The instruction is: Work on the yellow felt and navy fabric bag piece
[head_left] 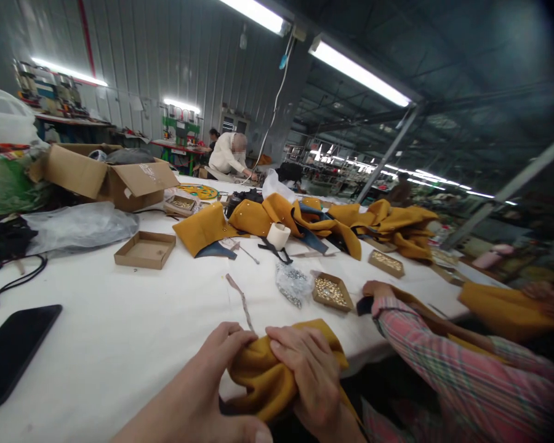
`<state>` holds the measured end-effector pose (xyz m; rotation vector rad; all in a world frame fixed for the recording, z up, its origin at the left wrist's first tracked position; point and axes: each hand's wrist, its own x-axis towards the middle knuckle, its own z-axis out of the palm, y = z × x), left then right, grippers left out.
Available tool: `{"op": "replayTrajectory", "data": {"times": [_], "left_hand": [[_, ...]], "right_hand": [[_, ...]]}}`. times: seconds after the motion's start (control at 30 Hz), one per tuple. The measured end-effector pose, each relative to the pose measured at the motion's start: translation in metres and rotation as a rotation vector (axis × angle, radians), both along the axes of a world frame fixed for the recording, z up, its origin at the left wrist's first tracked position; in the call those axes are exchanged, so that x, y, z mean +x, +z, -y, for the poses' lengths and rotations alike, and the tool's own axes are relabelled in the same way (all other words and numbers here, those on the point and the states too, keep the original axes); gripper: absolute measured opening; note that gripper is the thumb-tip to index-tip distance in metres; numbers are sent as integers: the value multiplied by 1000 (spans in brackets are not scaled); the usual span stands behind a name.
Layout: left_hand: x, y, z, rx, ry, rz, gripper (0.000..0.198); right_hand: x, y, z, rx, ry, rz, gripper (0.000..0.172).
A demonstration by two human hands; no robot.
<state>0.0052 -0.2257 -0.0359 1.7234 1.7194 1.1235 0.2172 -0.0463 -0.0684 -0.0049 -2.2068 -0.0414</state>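
At the near edge of the white table (120, 332), both hands are closed on a bunched piece of mustard cloth (268, 375): the left hand (212, 375) pinches its left side, and the right hand (307, 369) lies over the top with fingers curled into the folds. Just beyond sit a small tray of gold studs (331, 291) and a clear bag of silver studs (292, 284). A black phone (13, 351) lies far left. On the right, a co-worker's plaid sleeve (443, 363) rests on the table edge.
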Motion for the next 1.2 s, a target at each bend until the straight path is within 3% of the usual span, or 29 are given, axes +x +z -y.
{"op": "replayTrajectory", "data": {"times": [0.1, 0.23, 0.3, 0.4, 0.53, 0.63, 0.77, 0.87, 1.03, 1.2], "left_hand": [[2, -11, 6, 101, -24, -93, 89], [4, -12, 4, 149, -113, -165, 103], [7, -13, -2, 168, -165, -208, 100], [13, -20, -9, 264, -195, -323, 74], [22, -27, -8, 423, -78, -513, 29], [26, -22, -1, 493, -25, -602, 31], [21, -16, 10, 446, -107, -597, 35], [16, -20, 16, 406, -126, -609, 48], [19, -31, 14, 427, -68, -554, 45], [29, -32, 10, 405, -150, -442, 51]], "right_hand": [[17, 0, 14, 6, -41, -57, 33], [30, -9, 26, 19, -94, -88, 28], [32, -15, 30, 30, -99, -97, 27], [34, -24, 34, 34, -124, -123, 27], [38, -25, 41, 5, -134, -160, 29], [42, -16, 46, 23, -159, -110, 26], [47, -3, 49, 90, -196, -35, 26], [49, 1, 51, 104, -207, -30, 24], [48, 6, 55, 68, -202, -58, 25], [53, 8, 56, 28, -183, -42, 30]]}}
